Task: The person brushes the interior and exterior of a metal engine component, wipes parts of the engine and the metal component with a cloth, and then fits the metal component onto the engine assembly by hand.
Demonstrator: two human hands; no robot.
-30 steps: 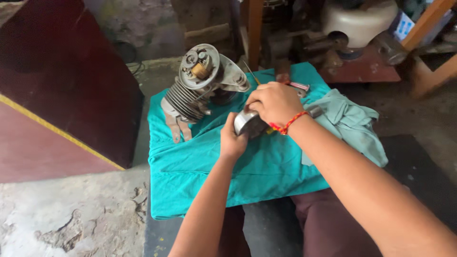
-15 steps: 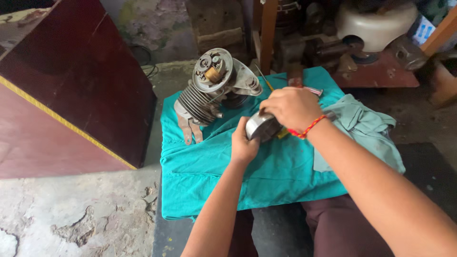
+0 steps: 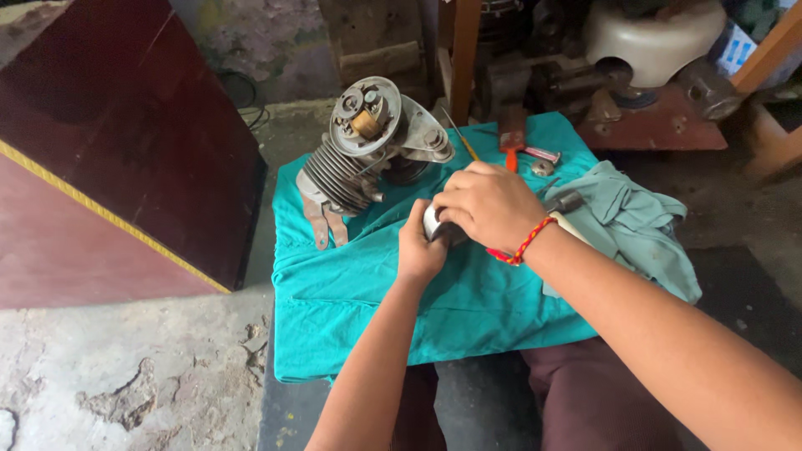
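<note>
A small silvery metal part [image 3: 434,224] is sitting mid-cloth, at five o'clock from the finned engine [image 3: 368,150]. Both hands are closing around it: the left hand [image 3: 420,250] cupping beneath, the right hand [image 3: 489,205] gripping over it, seemingly working it; steady bracing looks needed.

The cloth [image 3: 376,292] is plain teal; the rag [image 3: 635,225] beside it is a paler grey-green. The engine [image 3: 359,159] is dull grey metal with ribbed fins and a brass-coloured centre. The small part [image 3: 433,224] between the hands is shiny silver. The wrist thread [image 3: 522,246] is red with yellow flecks. The board [image 3: 109,142] is dark maroon with a yellow edge stripe. The tank [image 3: 652,42] is cream. The floor [image 3: 125,376] is cracked grey.
</note>
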